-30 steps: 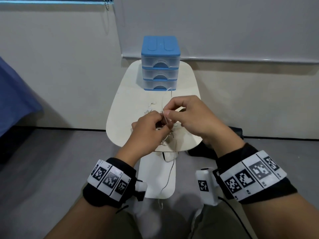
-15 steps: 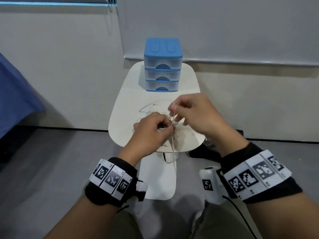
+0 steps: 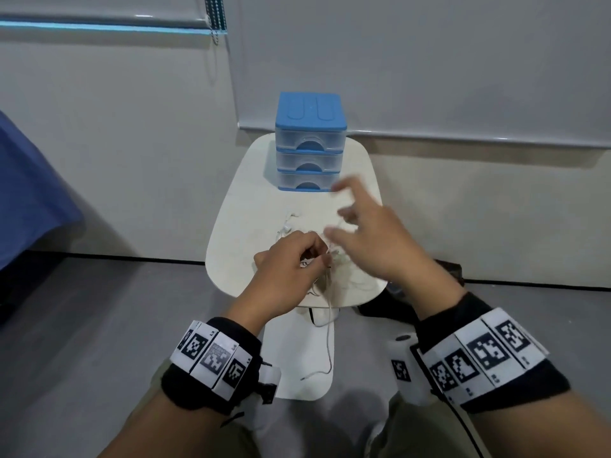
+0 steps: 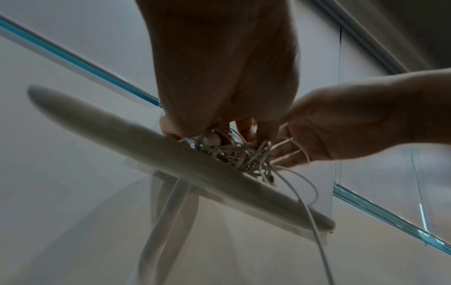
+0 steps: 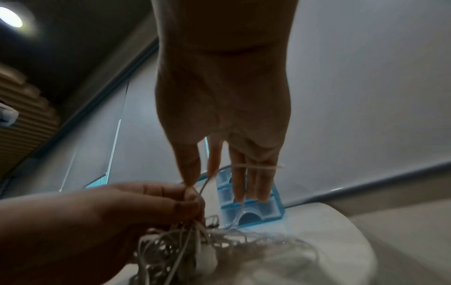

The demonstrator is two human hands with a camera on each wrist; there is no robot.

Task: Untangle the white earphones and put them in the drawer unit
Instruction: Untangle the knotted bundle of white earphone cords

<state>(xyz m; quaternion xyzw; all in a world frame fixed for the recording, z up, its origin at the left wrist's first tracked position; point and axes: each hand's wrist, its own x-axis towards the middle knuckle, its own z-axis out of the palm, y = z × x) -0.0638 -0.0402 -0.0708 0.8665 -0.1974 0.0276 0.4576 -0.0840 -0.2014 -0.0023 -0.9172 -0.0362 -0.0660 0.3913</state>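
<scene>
The white earphones (image 3: 334, 259) are a tangled bundle at the near edge of the small white table (image 3: 244, 206). Two earbuds (image 3: 286, 228) lie just beyond the bundle, and one cord (image 3: 329, 342) hangs over the edge. My left hand (image 3: 314, 256) pinches the tangle (image 4: 234, 152) with curled fingers. My right hand (image 3: 344, 209) is blurred above the table, fingers spread and straight, between the tangle and the drawer unit (image 3: 309, 143). In the right wrist view a strand (image 5: 256, 166) lies across my straight fingers (image 5: 251, 185). The blue unit (image 5: 251, 210) has three clear drawers, all closed.
The table's flat white base (image 3: 297, 368) sits on the grey floor between my knees. A dark object (image 3: 393, 307) lies on the floor behind the table at the right. A blue cloth (image 3: 29, 193) hangs at the far left. A wall stands close behind the table.
My right hand has let go of its pinch at the tangle, spread its fingers and swung forward toward the drawer unit with a strand draped over them. My left hand keeps its hold.
</scene>
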